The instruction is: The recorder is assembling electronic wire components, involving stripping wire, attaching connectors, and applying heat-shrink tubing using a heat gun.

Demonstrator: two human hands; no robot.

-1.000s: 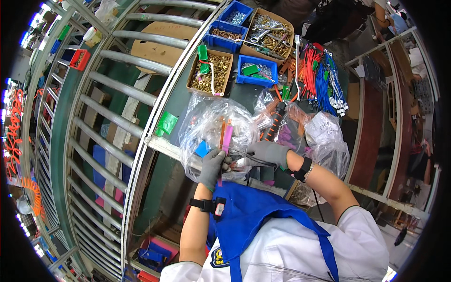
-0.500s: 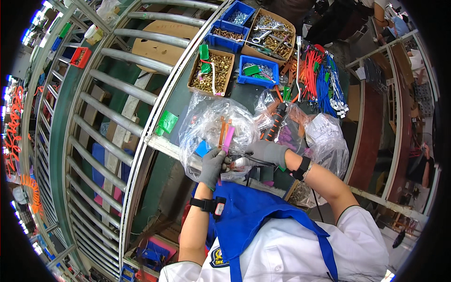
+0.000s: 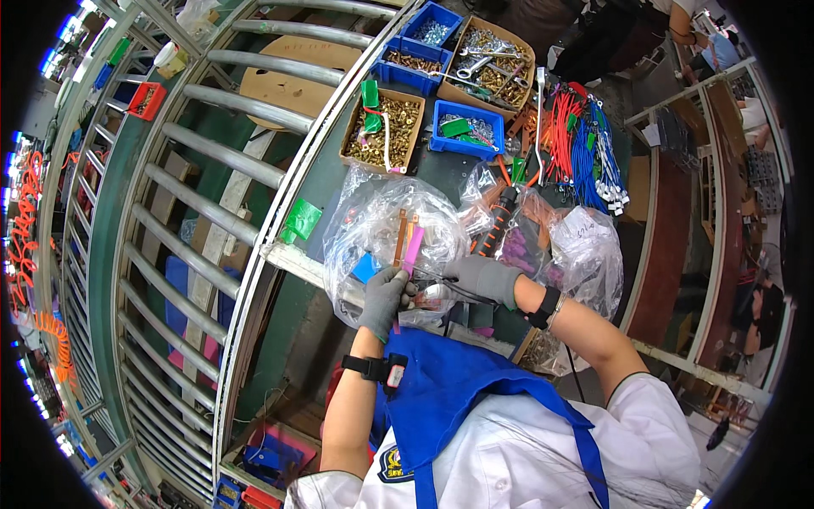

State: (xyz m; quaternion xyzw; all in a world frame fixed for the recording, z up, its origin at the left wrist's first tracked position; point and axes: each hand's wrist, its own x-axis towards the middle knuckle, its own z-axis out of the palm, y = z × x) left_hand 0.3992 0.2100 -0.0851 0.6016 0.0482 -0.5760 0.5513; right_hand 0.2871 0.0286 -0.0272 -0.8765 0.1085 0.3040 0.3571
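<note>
Grey-gloved left hand [image 3: 381,301] pinches flat purple strip [image 3: 415,246].
Grey-gloved right hand [image 3: 482,278] by thin black cable [image 3: 466,293]; finger grip unclear.

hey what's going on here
A person in grey gloves is working at a bench. The left hand holds a pink strip beside a copper-coloured strip, over clear plastic. The right hand is at a black cable; its fingertips are hidden. Fastener bins stand beyond.

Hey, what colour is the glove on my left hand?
The glove on your left hand is grey, best seen in the head view.
</note>
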